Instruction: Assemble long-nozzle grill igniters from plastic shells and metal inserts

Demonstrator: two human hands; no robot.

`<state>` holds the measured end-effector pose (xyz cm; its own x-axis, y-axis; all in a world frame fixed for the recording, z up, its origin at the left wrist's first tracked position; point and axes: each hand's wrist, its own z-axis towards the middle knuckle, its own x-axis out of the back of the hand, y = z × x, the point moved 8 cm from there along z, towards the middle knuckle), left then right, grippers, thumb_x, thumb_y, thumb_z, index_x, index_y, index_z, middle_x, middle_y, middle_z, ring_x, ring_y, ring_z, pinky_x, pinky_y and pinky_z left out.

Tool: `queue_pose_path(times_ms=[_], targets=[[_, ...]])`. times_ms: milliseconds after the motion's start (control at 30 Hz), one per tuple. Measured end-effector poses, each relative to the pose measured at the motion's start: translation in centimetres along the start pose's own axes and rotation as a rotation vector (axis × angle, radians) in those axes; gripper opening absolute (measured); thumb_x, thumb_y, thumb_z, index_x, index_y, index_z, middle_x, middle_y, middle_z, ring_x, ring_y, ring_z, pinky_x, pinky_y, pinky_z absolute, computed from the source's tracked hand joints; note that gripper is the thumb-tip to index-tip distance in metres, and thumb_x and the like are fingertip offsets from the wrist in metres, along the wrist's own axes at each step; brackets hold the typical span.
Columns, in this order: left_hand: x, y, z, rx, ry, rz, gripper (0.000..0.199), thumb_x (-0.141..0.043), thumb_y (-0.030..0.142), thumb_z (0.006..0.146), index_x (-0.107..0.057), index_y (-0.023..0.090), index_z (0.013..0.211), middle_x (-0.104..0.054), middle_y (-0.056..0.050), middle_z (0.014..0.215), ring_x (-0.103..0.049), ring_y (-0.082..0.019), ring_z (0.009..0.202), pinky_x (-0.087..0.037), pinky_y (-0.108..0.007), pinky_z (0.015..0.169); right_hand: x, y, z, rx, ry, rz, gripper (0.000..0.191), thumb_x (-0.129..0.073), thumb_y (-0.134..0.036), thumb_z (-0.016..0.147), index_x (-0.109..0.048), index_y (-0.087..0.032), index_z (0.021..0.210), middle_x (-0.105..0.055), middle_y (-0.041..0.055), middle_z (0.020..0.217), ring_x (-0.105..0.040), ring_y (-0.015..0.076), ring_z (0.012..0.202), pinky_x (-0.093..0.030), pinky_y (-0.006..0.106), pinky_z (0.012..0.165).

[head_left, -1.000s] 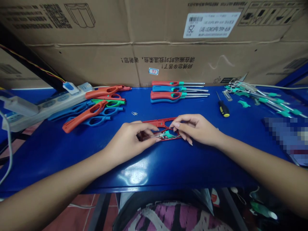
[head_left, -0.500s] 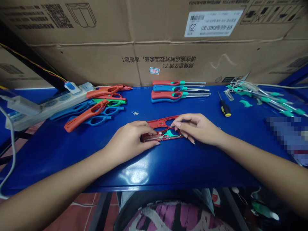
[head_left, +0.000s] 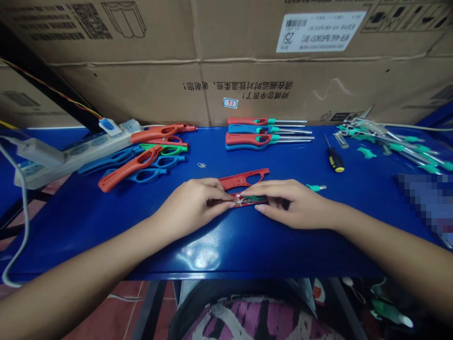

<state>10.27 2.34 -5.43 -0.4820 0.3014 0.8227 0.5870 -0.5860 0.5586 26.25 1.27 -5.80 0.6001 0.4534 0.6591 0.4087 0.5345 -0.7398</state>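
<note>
Both hands are at a red lighter shell half [head_left: 235, 204] near the middle of the blue table, with small parts and wires inside it. My left hand [head_left: 198, 200] grips its left end between thumb and fingers. My right hand [head_left: 290, 203] is around its right part, fingertips over the shell and thumb along the near edge. Behind it lies another red shell half [head_left: 235, 181] with a loop opening, untouched by the right hand. A green lighter part with a metal tip [head_left: 316, 188] shows just behind my right wrist.
Orange, blue and green shells [head_left: 130, 172] lie by a power strip [head_left: 79, 151] at left. Lighters with metal tubes [head_left: 251, 139] stand in a row at the back. Small screws [head_left: 201, 165], a screwdriver [head_left: 334, 159] and metal tubes with green parts [head_left: 406, 147] are also there.
My right hand has moved from the rear shell's loop down onto the front shell half. The green part with the metal tip has come into view behind it. The camera view has shifted slightly.
</note>
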Motion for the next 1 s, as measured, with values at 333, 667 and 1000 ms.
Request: queue_pose_path(times_ms=[333, 667, 1000], targets=[[-0.1, -0.2, 0.3, 0.020, 0.020, -0.036, 0.014, -0.071, 0.031, 0.091, -0.080, 0.024, 0.099, -0.071, -0.001, 0.088, -0.064, -0.012, 0.073, -0.046, -0.023, 0.065, -0.7, -1.5, -0.8, 0.265, -0.060, -0.387, 0.037, -0.051, -0.020, 0.100, -0.063, -0.022, 0.135, -0.069, -0.0009, 0.134, -0.065, 0.0128, 0.122, -0.055, 0.022, 0.092], [-0.1, -0.4, 0.5, 0.029, 0.045, -0.117, 0.012, -0.071, 0.029, 0.091, -0.080, 0.023, 0.096, -0.072, -0.001, 0.089, -0.065, -0.011, 0.072, -0.047, -0.023, 0.064, -0.7, -1.6, -1.0, 0.263, -0.094, -0.472, 0.038, -0.051, -0.023, 0.101, -0.060, -0.024, 0.137, -0.067, -0.0030, 0.135, -0.068, 0.0140, 0.118, -0.057, 0.025, 0.085], [-0.1, -0.3, 0.4, 0.008, 0.081, -0.105, 0.012, -0.072, 0.028, 0.090, -0.080, 0.021, 0.095, -0.072, 0.000, 0.086, -0.063, -0.010, 0.068, -0.046, -0.022, 0.062, -1.5, -3.0, -1.5, 0.359, -0.134, -0.768, 0.044, -0.047, -0.028, 0.103, -0.052, -0.014, 0.144, -0.062, 0.0014, 0.142, -0.074, 0.0178, 0.101, -0.051, 0.034, 0.058]])
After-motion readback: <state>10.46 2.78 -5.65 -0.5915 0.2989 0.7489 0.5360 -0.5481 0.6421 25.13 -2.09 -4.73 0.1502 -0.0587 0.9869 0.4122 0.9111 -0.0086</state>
